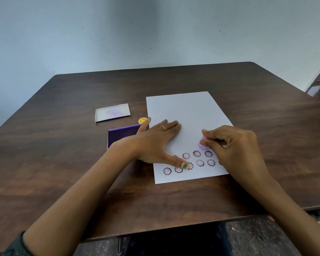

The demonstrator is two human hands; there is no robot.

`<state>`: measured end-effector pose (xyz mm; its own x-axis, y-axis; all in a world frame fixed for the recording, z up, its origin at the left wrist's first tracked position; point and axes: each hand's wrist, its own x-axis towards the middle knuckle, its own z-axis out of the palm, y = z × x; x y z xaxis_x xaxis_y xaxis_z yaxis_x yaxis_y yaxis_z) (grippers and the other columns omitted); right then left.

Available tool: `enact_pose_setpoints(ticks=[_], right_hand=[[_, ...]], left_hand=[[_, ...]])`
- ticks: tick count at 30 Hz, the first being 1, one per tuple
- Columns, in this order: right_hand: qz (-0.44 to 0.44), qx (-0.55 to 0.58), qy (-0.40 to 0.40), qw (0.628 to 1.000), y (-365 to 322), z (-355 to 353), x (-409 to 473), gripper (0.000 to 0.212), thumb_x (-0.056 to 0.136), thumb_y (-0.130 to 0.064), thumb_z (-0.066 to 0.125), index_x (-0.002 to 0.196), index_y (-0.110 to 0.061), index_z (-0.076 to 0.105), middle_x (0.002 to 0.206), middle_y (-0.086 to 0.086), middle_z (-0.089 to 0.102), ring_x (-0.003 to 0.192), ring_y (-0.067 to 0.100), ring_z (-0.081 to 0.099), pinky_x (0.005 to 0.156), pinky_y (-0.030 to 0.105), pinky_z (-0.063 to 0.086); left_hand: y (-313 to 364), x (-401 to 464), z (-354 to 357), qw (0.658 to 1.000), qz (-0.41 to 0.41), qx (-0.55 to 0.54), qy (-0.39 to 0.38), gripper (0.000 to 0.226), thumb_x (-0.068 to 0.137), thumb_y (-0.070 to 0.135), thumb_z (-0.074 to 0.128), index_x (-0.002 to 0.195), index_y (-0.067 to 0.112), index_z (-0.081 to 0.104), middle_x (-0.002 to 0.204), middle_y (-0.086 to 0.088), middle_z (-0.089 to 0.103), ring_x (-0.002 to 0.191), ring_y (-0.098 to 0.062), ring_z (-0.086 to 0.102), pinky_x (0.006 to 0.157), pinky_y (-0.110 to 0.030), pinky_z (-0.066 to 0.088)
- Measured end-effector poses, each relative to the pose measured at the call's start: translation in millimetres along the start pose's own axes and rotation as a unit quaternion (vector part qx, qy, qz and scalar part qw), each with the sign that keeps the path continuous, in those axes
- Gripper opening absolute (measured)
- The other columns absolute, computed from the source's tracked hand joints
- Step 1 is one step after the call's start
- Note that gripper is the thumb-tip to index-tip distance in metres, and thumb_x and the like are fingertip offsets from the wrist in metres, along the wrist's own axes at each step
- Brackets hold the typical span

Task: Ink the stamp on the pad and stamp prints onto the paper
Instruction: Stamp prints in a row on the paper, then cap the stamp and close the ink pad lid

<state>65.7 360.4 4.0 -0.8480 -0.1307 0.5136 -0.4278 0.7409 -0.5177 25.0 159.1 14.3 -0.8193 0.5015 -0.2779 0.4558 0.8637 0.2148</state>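
A white paper (185, 111) lies on the dark wooden table (63, 163), with several purple flower-face prints (200, 162) in two rows along its near edge. My right hand (233, 145) pinches a small lilac stamp (202, 144) with its base down on the paper, just above the upper row. My left hand (155, 143) lies flat, fingers spread, on the paper's left side, its thumb covering some prints. The purple ink pad (121, 134) sits left of the paper, partly hidden by my left wrist.
The pad's clear lid (112, 112) lies farther back on the left. A small yellow-topped stamp (142, 120) stands between pad and paper, by my little finger. The table's near edge runs under my forearms, and a wall stands behind the table.
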Motion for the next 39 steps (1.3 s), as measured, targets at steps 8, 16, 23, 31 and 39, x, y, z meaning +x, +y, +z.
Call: enact_pose_setpoints(ticks=[8,16,23,31,39], right_hand=[[0.037,0.016,-0.020,0.999,-4,-4,3,0.023,0.072,-0.012,0.076,0.095,-0.009,0.073,0.092,0.003,0.074,0.072,0.003,0.060,0.069,0.002,0.042],[0.246,0.351,0.096,0.898,1,-27,8,0.024,0.071,-0.013,0.076,0.094,-0.011,0.070,0.074,0.004,0.076,0.075,0.013,0.072,0.067,0.017,0.056],[0.348,0.503,0.112,0.783,7,-29,8,0.012,0.071,-0.008,0.069,0.082,-0.006,0.070,0.070,0.003,0.075,0.076,0.017,0.072,0.069,0.020,0.057],[0.344,0.555,0.095,0.751,-1,-19,26,0.008,0.072,-0.006,0.067,0.081,-0.007,0.069,0.068,0.002,0.075,0.072,0.014,0.072,0.067,0.021,0.057],[0.275,0.594,0.026,0.755,-41,9,80,0.008,0.076,-0.002,0.067,0.083,-0.005,0.069,0.074,0.005,0.075,0.077,0.018,0.072,0.069,0.023,0.057]], left_hand=[[1,-1,0,1.000,0.000,-0.001,0.004,0.104,0.074,0.071,0.051,0.150,0.027,-0.006,0.158,0.011,-0.009,0.144,-0.008,-0.012,0.109,-0.040,-0.022],[2,-3,-1,1.000,0.003,-0.010,0.008,0.105,0.074,0.072,0.051,0.150,0.026,-0.005,0.159,0.011,-0.008,0.144,-0.007,-0.012,0.108,-0.038,-0.023],[0,-3,0,1.000,0.006,-0.005,0.010,0.104,0.074,0.071,0.051,0.150,0.026,-0.004,0.159,0.010,-0.008,0.144,-0.008,-0.011,0.109,-0.038,-0.023],[-9,-4,-11,0.993,0.013,-0.048,0.112,0.097,0.072,0.073,0.049,0.150,0.026,0.015,0.158,0.012,0.011,0.144,-0.005,0.005,0.117,-0.038,-0.012],[-52,-11,-29,0.952,-0.053,-0.067,0.293,0.058,0.087,0.058,0.046,0.130,0.021,0.053,0.137,0.005,0.053,0.127,-0.009,0.044,0.115,-0.032,0.009]])
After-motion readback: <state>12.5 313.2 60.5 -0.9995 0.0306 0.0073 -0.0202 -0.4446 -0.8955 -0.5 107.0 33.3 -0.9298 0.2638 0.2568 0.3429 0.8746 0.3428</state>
